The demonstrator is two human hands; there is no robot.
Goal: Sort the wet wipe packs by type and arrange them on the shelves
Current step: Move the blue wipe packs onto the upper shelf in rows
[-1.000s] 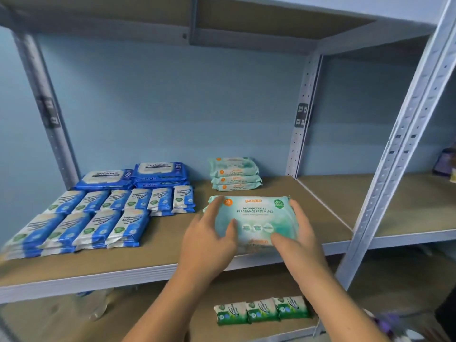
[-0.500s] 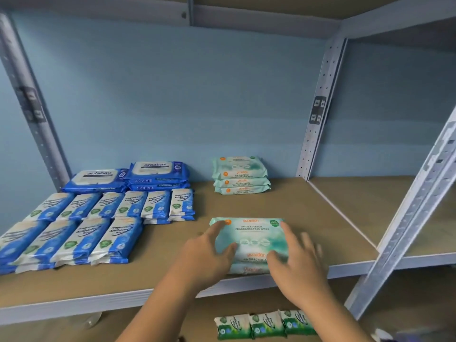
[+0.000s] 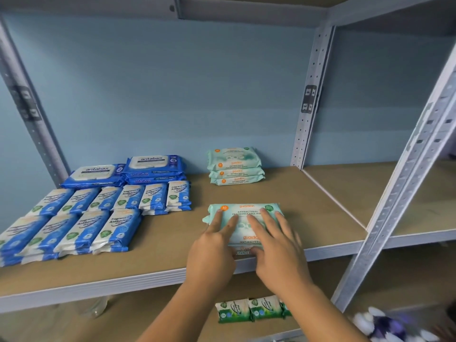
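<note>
A stack of mint-green guardian wipe packs [image 3: 249, 209] lies near the front edge of the middle shelf [image 3: 303, 208]. My left hand [image 3: 212, 253] rests on its left part with straight fingers on top. My right hand [image 3: 278, 253] lies spread over its right part, thumb against the front face. Behind it, by the back wall, stands a stack of three matching green packs [image 3: 235, 169]. Dark blue antabax packs [image 3: 153, 166] sit at the back left. Rows of blue-and-white wipe packs [image 3: 98, 218] fill the shelf's left side.
Three small green-and-white packs [image 3: 249, 309] stand in a row on the shelf below. A slanted metal post [image 3: 407, 169] crosses the right side, with another shelf bay [image 3: 407, 193] beyond it. A blurred purple-and-white object [image 3: 385, 327] shows at the bottom right.
Both hands lowered the green packs from the air onto the shelf's front area. The fingers have flattened out on top of the stack.
</note>
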